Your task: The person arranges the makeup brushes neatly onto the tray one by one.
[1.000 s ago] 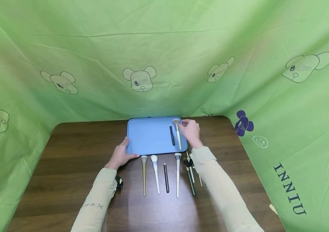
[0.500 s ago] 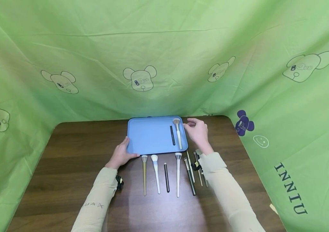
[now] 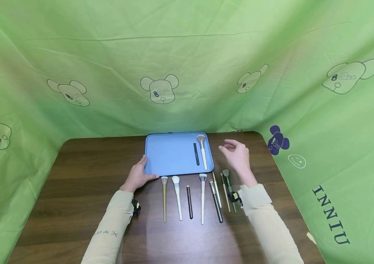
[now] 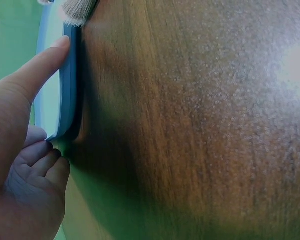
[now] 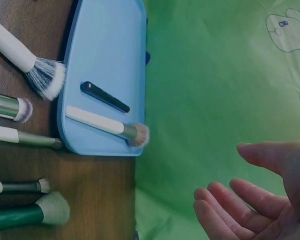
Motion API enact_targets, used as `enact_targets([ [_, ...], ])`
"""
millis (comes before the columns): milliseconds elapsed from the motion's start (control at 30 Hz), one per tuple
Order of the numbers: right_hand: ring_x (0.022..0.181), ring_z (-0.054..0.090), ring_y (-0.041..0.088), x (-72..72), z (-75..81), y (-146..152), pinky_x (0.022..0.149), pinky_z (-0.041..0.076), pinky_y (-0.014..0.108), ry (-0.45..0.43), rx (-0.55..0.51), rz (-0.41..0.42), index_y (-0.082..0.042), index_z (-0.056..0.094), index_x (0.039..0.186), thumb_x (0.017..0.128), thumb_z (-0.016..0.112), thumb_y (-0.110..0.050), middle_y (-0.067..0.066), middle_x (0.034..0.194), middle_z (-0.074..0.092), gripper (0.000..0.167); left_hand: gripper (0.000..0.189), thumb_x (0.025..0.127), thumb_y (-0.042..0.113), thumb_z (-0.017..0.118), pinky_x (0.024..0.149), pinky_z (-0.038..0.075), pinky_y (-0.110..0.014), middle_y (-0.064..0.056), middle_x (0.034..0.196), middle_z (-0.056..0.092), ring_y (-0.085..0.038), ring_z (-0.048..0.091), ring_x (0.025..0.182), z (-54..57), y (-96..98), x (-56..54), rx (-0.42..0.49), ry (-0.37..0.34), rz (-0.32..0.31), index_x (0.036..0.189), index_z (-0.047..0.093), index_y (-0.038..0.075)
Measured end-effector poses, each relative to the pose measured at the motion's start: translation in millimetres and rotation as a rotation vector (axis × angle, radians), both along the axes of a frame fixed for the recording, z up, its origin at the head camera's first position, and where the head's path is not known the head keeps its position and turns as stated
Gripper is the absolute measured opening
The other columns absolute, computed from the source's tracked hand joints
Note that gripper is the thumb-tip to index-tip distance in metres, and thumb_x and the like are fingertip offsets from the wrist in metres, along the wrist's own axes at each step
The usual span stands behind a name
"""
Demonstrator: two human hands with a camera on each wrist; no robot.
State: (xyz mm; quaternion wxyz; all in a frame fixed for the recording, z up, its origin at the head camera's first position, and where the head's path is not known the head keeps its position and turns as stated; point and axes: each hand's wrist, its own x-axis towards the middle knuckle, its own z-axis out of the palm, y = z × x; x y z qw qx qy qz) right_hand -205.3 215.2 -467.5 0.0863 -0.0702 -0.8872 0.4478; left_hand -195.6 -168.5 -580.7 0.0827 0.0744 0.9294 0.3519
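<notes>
My left hand (image 3: 138, 177) grips the near left corner of a blue tray (image 3: 170, 154), thumb (image 4: 45, 60) along the front rim and fingers curled at the side edge. On the tray's right part lie a short black makeup brush (image 3: 196, 154) and a white-handled makeup brush (image 3: 203, 152), side by side. My right hand (image 3: 237, 156) hovers to the right of the tray, empty, its fingers relaxed and parted from the thumb. Closest below it are a green makeup brush (image 3: 229, 187) and a slim pale-handled brush (image 3: 225, 192) on the table.
Before the tray more makeup brushes lie in a row: a gold-handled one (image 3: 164, 201), two white ones, a short black one (image 3: 189, 203), a dark-handled one (image 3: 216, 203) and a slim white one (image 3: 217, 192). A green cloth (image 3: 160, 121) surrounds the wooden table (image 3: 84, 190).
My right hand has drawn away from the white-handled brush on the tray, moving right and slightly nearer, uncovering the green brush. The left hand has stayed at the tray's corner.
</notes>
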Motion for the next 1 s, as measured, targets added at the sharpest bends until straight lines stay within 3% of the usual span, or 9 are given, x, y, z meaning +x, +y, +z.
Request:
enact_targets([
  [267, 0.106, 0.07, 0.032, 13.1, 5.4, 11, 0.099, 0.048, 0.046, -0.031, -0.001, 0.013, -0.002, 0.067, 0.132, 0.094, 0.074, -0.028, 0.017, 0.116, 0.073, 0.047, 0.106, 0.084, 0.032, 0.087, 0.117, 0.027, -0.05, -0.029, 0.162, 0.017, -0.042, 0.023, 0.148, 2.5, 1.0, 2.0, -0.001, -0.009, 0.003, 0.155, 0.023, -0.012],
  [433, 0.111, 0.068, 0.034, 20.1, 0.7, 23, 0.101, 0.047, 0.048, -0.069, 0.027, 0.045, 0.001, 0.062, 0.136, 0.095, 0.073, -0.025, 0.02, 0.125, 0.068, 0.05, 0.105, 0.084, 0.031, 0.087, 0.117, 0.027, -0.05, -0.029, 0.163, 0.016, -0.041, 0.022, 0.148, 3.7, 1.2, 1.7, 0.003, -0.012, 0.005, 0.155, 0.023, -0.012],
  [833, 0.124, 0.057, 0.043, 36.9, -5.0, 42, 0.106, 0.043, 0.054, -0.251, 0.13, 0.147, 0.011, 0.047, 0.145, 0.099, 0.065, -0.031, 0.029, 0.14, 0.054, 0.065, 0.105, 0.085, 0.031, 0.086, 0.117, 0.027, -0.05, -0.029, 0.163, 0.016, -0.042, 0.022, 0.148, 4.0, 1.1, 1.7, 0.0, -0.016, 0.005, 0.156, 0.022, -0.012],
  [1000, 0.125, 0.056, 0.045, 42.2, -13.6, 47, 0.105, 0.043, 0.055, -0.297, 0.187, 0.179, 0.014, 0.047, 0.143, 0.099, 0.064, -0.033, 0.031, 0.14, 0.054, 0.067, 0.105, 0.085, 0.032, 0.086, 0.117, 0.026, -0.05, -0.029, 0.163, 0.016, -0.041, 0.021, 0.148, 4.3, 1.6, 1.6, 0.003, -0.018, 0.004, 0.156, 0.022, -0.012],
])
